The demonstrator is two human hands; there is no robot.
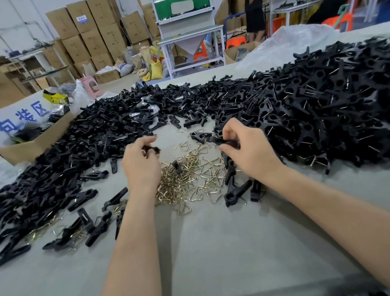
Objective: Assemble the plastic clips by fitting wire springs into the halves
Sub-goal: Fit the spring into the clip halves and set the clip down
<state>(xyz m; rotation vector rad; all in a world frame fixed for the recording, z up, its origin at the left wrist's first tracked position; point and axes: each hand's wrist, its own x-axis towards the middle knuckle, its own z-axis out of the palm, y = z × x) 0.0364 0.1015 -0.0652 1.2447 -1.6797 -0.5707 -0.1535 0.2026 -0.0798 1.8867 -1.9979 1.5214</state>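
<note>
Slippage risk: fingers of left hand (141, 162) clamp a half (151, 149), right hand (247, 149) fingers pinch a second half (224, 141); either could drop among springs (187, 177) just beneath

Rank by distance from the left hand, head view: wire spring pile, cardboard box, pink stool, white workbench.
1. Wire spring pile, just right of the left hand.
2. Cardboard box, far left.
3. Pink stool, behind the box.
4. White workbench, far back.
</note>
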